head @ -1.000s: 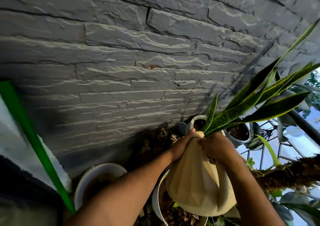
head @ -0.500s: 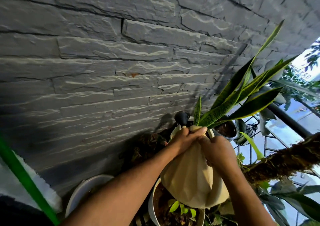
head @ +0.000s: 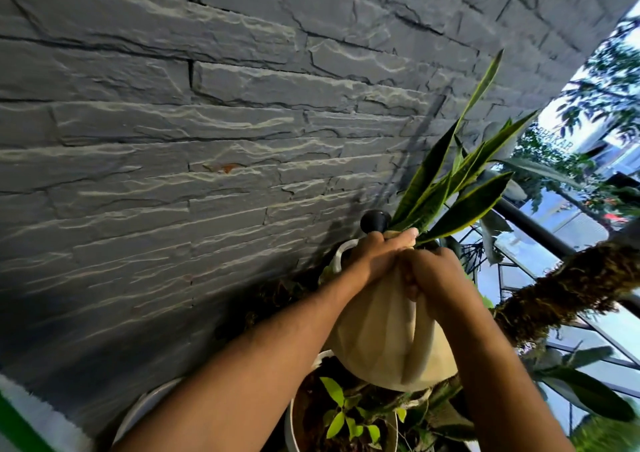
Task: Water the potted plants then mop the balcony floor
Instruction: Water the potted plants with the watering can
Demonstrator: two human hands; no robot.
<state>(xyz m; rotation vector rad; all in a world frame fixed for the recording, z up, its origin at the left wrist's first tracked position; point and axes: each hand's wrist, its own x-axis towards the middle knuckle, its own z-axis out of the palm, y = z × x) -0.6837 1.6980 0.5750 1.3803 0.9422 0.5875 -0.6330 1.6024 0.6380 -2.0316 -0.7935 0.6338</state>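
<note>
Both arms reach forward; left hand point(head: 377, 257) and right hand point(head: 433, 275) seemingly curled (knuckles touching).

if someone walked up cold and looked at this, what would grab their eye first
First, the cream watering can at lower centre, gripped near its top by both the left hand and the right hand and held above a white pot of small green leaves. Next, the snake plant, its long yellow-edged leaves fanning up to the right just beyond the hands. Behind it all, the grey stone wall fills most of the view.
</note>
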